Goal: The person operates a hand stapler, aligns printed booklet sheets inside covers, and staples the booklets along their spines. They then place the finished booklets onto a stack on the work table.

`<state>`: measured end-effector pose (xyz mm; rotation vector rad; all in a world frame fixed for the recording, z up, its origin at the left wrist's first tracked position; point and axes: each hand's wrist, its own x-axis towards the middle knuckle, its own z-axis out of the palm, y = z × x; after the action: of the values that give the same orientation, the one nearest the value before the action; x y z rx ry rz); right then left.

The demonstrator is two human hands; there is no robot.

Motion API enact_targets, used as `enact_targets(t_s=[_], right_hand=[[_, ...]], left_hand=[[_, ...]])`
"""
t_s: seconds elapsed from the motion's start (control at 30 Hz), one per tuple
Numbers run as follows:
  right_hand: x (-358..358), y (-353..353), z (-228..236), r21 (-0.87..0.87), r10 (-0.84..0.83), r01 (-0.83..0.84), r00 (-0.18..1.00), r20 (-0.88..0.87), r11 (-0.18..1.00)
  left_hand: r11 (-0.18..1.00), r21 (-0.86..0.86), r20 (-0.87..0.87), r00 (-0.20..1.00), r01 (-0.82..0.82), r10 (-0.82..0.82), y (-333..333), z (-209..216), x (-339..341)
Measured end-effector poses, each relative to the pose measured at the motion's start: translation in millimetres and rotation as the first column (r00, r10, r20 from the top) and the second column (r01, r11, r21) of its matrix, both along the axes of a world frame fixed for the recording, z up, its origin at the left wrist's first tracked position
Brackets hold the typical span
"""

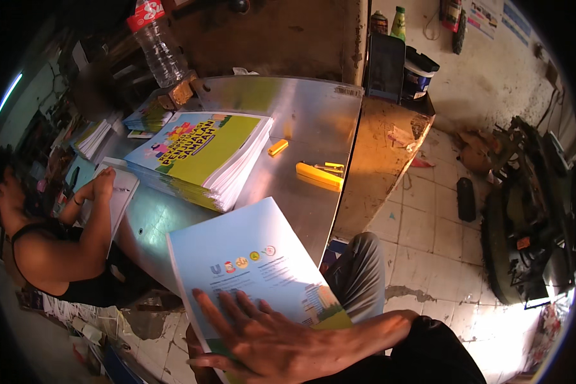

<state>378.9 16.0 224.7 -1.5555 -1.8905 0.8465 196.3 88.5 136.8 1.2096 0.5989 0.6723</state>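
One hand, fingers spread flat, presses a light-blue booklet near an empty-looking plastic bottle.

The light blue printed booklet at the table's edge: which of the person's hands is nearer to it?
Right. The right hand lies flat on the light blue printed booklet, fingers spread; the left hand is out of view.

A: Which hand is pressing the light blue booklet?
B: Can't tell; a hand is lying flat, fingers spread, on its lower edge.
A: Behind it?
B: Booklet stack and yellow cutter are sitting on the metal counter.
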Motion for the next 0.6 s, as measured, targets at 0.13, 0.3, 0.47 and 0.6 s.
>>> enact_targets(t_s=[0.13, 0.3, 0.47, 0.6], right_hand=[[-18.0, 9.6, 32.9, 0.047, -0.035, 0.033, 0.998, 0.051, 0.998], [-38.5, 13.3, 53.4, 0.057, -0.056, 0.046, 0.981, 0.184, 0.997], [-72.2, 5.9, 18.3, 0.347, -0.419, 0.295, 0.830, 0.369, 0.890], [-77.8, 6.3, -11.2, 0.408, -0.513, 0.376, 0.801, 0.308, 0.832]], left_hand=[[0.998, 0.060, -0.038, 0.999, 0.003, -0.001, -17.2, -9.7, 3.6], [0.990, 0.140, -0.060, 0.998, 0.025, -0.016, -31.7, -19.2, 11.5], [0.975, 0.215, -0.078, 0.996, 0.046, -0.030, -38.0, -16.0, 12.1], [0.964, 0.266, -0.116, 0.993, 0.019, 0.012, -29.2, -21.5, 4.2]])
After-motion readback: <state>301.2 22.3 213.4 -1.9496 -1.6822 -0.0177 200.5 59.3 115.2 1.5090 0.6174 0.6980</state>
